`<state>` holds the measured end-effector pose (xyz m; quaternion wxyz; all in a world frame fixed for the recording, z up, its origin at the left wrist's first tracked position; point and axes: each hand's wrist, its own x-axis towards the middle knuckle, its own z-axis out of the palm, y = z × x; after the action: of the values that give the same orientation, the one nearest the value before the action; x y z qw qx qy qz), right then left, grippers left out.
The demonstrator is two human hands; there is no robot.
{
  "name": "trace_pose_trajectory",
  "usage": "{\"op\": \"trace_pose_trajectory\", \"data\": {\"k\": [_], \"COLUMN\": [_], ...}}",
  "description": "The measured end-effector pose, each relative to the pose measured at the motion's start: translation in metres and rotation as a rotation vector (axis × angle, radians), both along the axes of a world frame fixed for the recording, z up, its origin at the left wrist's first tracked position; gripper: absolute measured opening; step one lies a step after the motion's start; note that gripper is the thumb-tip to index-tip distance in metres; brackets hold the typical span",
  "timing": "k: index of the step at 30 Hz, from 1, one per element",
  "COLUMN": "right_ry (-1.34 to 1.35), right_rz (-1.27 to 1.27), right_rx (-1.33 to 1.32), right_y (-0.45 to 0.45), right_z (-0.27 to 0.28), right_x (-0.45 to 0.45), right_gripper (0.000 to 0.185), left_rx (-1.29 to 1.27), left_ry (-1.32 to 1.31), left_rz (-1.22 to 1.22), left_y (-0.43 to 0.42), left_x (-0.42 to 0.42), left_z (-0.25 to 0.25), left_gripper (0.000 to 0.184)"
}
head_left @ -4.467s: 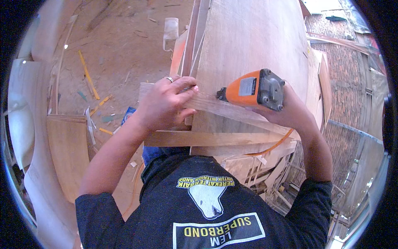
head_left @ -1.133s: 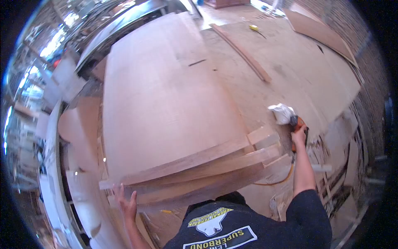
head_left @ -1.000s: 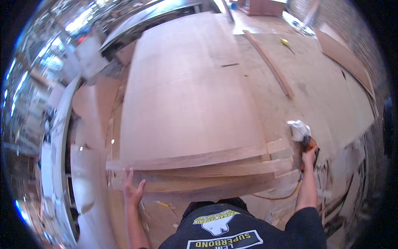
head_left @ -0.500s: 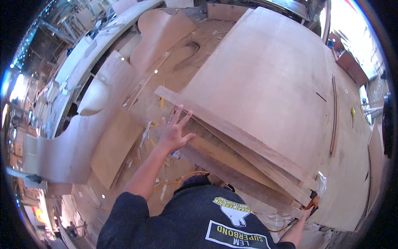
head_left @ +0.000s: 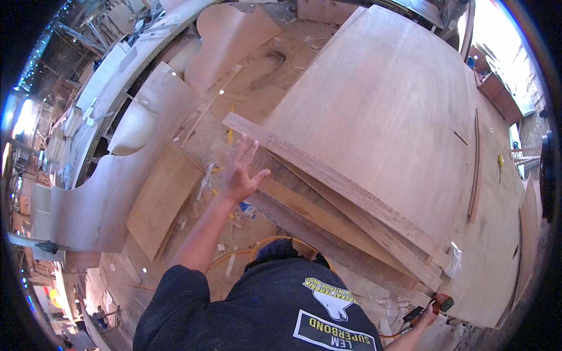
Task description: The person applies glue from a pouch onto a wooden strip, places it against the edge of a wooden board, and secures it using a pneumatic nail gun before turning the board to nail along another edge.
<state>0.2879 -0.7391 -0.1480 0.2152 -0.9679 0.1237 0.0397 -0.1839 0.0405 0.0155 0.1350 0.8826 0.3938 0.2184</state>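
My left hand (head_left: 239,175) has its fingers spread beside the left end of a long wooden strip (head_left: 339,175), with nothing held. The strip lies across the near edge of a large plywood panel (head_left: 386,105). Other strips (head_left: 363,231) fan out under it toward me. At the lower right, my right hand (head_left: 429,317) grips an orange and black nail gun (head_left: 443,303) near the right ends of the strips. A crumpled clear plastic bag (head_left: 453,261) lies just above the tool.
Curved wooden panels (head_left: 105,199) and a flat board (head_left: 164,202) stand at the left. An orange hose (head_left: 129,286) runs over the littered floor. A thin strip (head_left: 475,169) and a yellow tool (head_left: 500,159) lie on the sheet at the right. Bricks and boards line the far right.
The view has swung left. The nail gun has moved from over the strips near my left hand to their right end, and has turned and come away from the plastic bag. My left hand has opened.
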Motion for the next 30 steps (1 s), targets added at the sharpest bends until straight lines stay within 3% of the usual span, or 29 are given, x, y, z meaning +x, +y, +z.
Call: {"op": "trace_pose_trajectory", "data": {"k": [7, 10, 12, 16, 17, 19, 26, 30], "right_ry": [-0.026, -0.076, -0.116, -0.200, -0.346, -0.342, -0.253, 0.087], "right_rz": [-0.027, -0.048, -0.099, -0.185, -0.172, -0.138, 0.050, 0.277], "right_rx": [0.095, 0.207, 0.252, 0.335, 0.457, 0.491, 0.520, 0.345], "right_y": [-0.010, -0.008, 0.013, 0.109, 0.161, 0.227, 0.390, 0.454], "right_z": [0.044, 0.095, 0.150, 0.282, 0.311, 0.364, 0.453, 0.468], "right_x": [-0.038, -0.057, -0.086, -0.156, -0.171, -0.193, -0.225, -0.209], "right_gripper": [0.050, 0.046, 0.043, 0.038, 0.012, 0.016, 0.024, 0.029], "left_rx": [0.219, 0.245, 0.131, 0.052, 0.005, -0.080, -0.202, -0.067], "left_ry": [-0.031, -0.250, -0.154, -0.022, -0.018, 0.016, -0.153, -0.139], "left_rz": [0.037, -0.055, -0.071, -0.227, -0.269, -0.311, -0.437, -0.442], "left_y": [0.050, 0.094, 0.110, 0.145, 0.150, 0.161, 0.157, 0.148], "left_x": [-0.005, -0.014, -0.010, -0.014, -0.011, -0.018, -0.018, -0.018], "left_z": [0.010, -0.003, 0.018, 0.023, 0.023, 0.019, 0.031, 0.040], "left_gripper": [0.064, 0.055, 0.052, 0.066, 0.066, 0.067, 0.064, 0.064]}}
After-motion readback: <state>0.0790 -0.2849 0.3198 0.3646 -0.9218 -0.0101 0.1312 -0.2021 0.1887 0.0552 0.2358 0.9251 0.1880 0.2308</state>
